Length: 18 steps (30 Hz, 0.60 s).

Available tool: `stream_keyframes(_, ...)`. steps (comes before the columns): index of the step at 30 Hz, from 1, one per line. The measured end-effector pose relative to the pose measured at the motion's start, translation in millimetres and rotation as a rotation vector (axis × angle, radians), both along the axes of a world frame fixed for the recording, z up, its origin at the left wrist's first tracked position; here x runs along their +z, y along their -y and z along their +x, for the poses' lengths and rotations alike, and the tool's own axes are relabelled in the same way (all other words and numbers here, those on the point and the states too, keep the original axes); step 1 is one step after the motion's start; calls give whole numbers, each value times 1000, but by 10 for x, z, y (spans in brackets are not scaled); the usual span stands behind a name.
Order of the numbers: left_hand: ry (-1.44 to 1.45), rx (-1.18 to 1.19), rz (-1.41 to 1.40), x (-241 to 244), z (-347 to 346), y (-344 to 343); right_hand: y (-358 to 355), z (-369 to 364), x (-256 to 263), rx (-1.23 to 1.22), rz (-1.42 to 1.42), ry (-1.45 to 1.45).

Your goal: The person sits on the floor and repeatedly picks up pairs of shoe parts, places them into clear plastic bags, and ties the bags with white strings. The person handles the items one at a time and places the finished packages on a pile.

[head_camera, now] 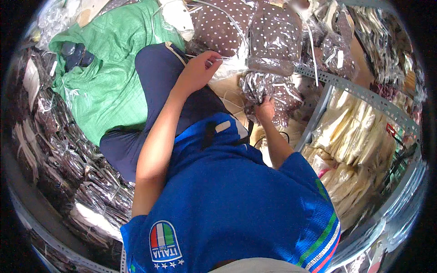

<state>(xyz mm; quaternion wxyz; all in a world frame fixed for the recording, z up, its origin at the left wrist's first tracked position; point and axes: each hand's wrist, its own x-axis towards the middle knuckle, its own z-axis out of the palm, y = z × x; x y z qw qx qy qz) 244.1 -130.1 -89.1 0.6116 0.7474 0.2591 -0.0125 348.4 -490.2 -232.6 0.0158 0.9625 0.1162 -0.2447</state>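
Observation:
My left hand [201,70] is over my bent knee, its thumb and fingertips closed on a thin white string [228,58]. To the right and lower, my right hand [265,110] grips the crumpled clear plastic of a dark polka-dot fabric bundle [281,99]. Beyond my hands lie two larger plastic-wrapped polka-dot bundles [222,29], [276,41]. A white string or strap [312,51] hangs over the right one. A big green woven sack [112,78] lies left of my knee, with a hole showing dark contents.
Perforated grey metal shelf rails [365,92] run along the right, around stacks of cream packets in plastic [351,133]. Piles of dark wrapped packets [78,150] line the left side. Loose string [235,102] lies on the brown surface between my hands.

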Motion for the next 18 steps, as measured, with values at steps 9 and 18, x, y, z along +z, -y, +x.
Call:
stream_keyframes(9,94,-26,17,-350,91,-21,317,530,1630,-263,668,-543)
stream_keyframes(18,350,72,-61,-266,-47,140,132,602,3337,-4,553,-311)
